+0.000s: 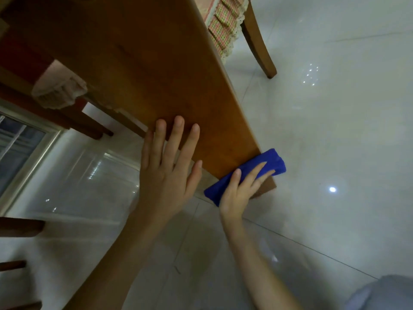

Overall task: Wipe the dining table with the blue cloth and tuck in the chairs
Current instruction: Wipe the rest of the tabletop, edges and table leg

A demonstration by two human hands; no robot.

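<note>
The wooden dining table point(145, 63) runs from the top left down to a near corner at centre right. My left hand point(166, 168) lies flat on the near end of the tabletop, fingers straight and spread. At the table's near right corner sits the folded blue cloth point(271, 161), half hanging past the edge. My right hand point(238, 193) presses on it with extended fingers. A chair point(257, 39) with a checked, lace-trimmed seat cover stands at the table's right side, its leg on the floor. Another covered chair point(59, 86) stands at the table's left side.
Glossy pale floor tiles point(335, 130) spread around the table and reflect ceiling lights. A window frame point(29, 148) shows at the left edge. Dark wooden chair parts point(20, 227) poke in at the lower left. A bit of grey clothing point(384, 294) is at the bottom right.
</note>
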